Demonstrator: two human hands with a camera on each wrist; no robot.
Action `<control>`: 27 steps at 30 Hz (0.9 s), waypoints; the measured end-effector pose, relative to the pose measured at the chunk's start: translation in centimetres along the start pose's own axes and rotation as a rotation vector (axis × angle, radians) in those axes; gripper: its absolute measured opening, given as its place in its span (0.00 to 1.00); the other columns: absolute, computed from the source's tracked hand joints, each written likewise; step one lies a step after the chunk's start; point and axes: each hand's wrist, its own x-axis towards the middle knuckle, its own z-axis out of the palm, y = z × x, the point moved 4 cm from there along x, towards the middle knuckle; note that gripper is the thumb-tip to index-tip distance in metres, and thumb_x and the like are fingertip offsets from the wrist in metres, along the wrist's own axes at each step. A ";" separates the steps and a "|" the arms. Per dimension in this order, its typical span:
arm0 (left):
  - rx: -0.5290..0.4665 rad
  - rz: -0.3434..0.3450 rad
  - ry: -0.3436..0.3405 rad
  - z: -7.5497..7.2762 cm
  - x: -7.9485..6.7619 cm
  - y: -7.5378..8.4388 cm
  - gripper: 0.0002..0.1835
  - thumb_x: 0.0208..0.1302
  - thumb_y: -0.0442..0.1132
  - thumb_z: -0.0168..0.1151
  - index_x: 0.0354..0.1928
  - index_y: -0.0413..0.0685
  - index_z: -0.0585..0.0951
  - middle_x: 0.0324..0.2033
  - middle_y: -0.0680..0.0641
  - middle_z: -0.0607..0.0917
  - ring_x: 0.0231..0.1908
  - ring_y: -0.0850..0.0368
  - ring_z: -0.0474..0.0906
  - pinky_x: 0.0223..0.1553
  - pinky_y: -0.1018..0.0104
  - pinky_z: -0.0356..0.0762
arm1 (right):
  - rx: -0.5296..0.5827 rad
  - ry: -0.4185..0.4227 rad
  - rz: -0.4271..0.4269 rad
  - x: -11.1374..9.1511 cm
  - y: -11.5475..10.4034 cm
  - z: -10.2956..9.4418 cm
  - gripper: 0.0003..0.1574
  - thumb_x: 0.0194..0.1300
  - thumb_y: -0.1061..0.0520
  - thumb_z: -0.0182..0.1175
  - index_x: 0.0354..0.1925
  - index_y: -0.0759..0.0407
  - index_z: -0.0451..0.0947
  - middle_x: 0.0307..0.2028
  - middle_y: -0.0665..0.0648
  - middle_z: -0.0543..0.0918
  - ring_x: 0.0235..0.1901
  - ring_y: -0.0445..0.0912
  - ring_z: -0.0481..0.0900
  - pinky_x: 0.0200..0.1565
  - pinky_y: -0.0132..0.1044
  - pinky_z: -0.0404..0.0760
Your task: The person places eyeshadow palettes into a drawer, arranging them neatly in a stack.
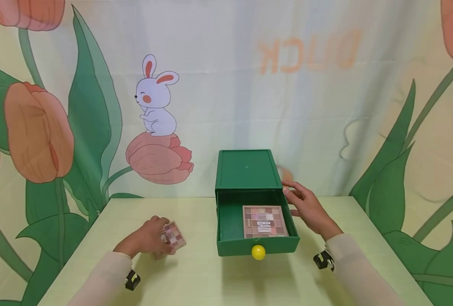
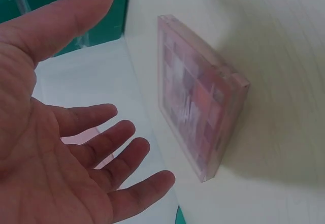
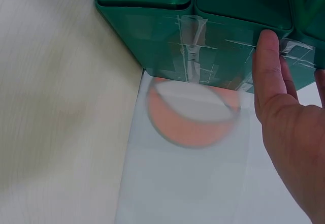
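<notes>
A green drawer box stands on the table with its drawer pulled out, a yellow round knob on the front. Inside the drawer, toward its right, lies a makeup palette with a checkered lid and white lettering. A second, smaller checkered palette is on the table to the left. My left hand is beside it, fingers spread and loosely bent; in the left wrist view a gap shows between them. My right hand touches the box's right side with extended fingers.
Clear tape runs along the side of the green box. Behind the pale table hangs a curtain printed with tulips and a rabbit. Each wrist wears a small black device.
</notes>
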 end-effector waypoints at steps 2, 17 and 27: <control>0.004 -0.008 0.002 0.3 0.1 -0.1 0.56 0.45 0.54 0.88 0.73 0.39 0.70 0.59 0.39 0.76 0.53 0.46 0.73 0.57 0.42 0.81 | 0.001 -0.002 0.000 0.0 0.0 0.0 0.39 0.80 0.34 0.53 0.80 0.44 0.63 0.66 0.69 0.76 0.60 0.60 0.82 0.59 0.61 0.84; 0.004 -0.047 -0.024 1.1 1.2 -1.2 0.54 0.45 0.53 0.88 0.71 0.38 0.72 0.58 0.38 0.75 0.54 0.44 0.71 0.56 0.40 0.81 | 0.015 0.009 0.001 0.0 -0.2 0.0 0.38 0.80 0.34 0.54 0.79 0.45 0.65 0.65 0.68 0.77 0.59 0.58 0.83 0.59 0.60 0.85; 0.020 -0.029 -0.032 2.3 2.0 -1.8 0.52 0.42 0.56 0.89 0.67 0.37 0.75 0.55 0.38 0.75 0.53 0.43 0.70 0.55 0.45 0.79 | 0.029 0.005 0.017 -0.1 0.0 0.1 0.38 0.80 0.34 0.53 0.79 0.45 0.64 0.66 0.68 0.77 0.58 0.58 0.83 0.59 0.60 0.85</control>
